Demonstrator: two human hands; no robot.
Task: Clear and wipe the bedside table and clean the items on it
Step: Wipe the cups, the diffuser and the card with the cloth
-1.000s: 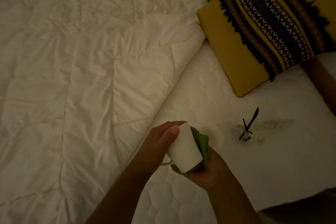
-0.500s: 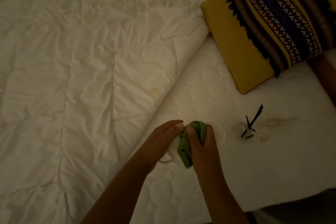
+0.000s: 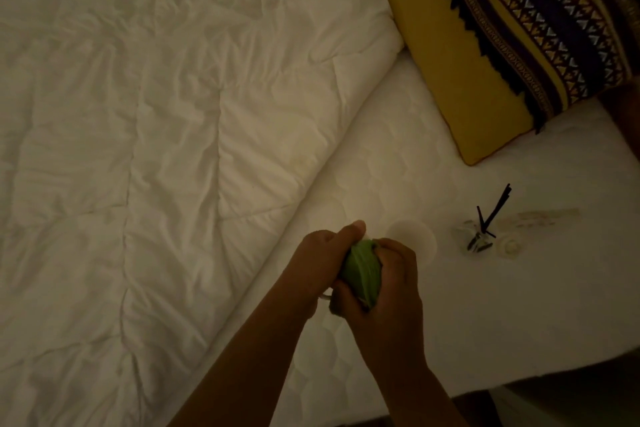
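We are holding the cup (image 3: pixel 327 295) low in the middle of the frame, almost wholly hidden under the green cloth (image 3: pixel 362 270); our left hand (image 3: pixel 320 262) is curling round it from the left, thumb up on top; our right hand (image 3: pixel 388 291) is clenching the cloth against it. A white saucer (image 3: pixel 415 239) is lying on the mattress (image 3: pixel 519 322) just right of our hands; a small glass holding black sticks (image 3: pixel 485 222) is sitting farther right, near the yellow pillow (image 3: pixel 460 80).

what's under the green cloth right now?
Both hands wrap the green cloth: left hand, right hand. Only a pale sliver shows at its top edge and a curved bit by the left wrist. Whatever it covers is otherwise hidden.
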